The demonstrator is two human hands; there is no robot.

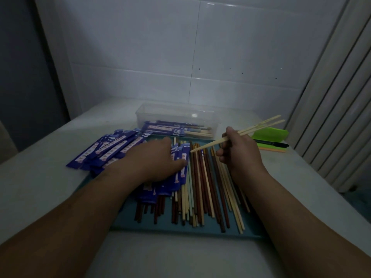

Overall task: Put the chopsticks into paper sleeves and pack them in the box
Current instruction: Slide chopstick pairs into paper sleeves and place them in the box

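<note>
My right hand (239, 151) grips a pair of pale chopsticks (259, 126), tips pointing left and down over the tray. My left hand (156, 159) lies on a heap of blue paper sleeves (180, 165) on the teal tray (180, 227), thumb against one sleeve; whether it pinches that sleeve is hidden. Several loose chopsticks (208, 187), brown and pale, lie lengthwise on the tray. More blue sleeves (108, 149) are piled left of the tray. A clear plastic box (176, 115) behind the tray holds a few sleeved chopsticks (172, 128).
A green lid (271, 134), a black marker (271, 143) and an orange pad (271, 150) lie at the right on the white table (40, 187). A white tiled wall stands behind, a ribbed white panel at the right.
</note>
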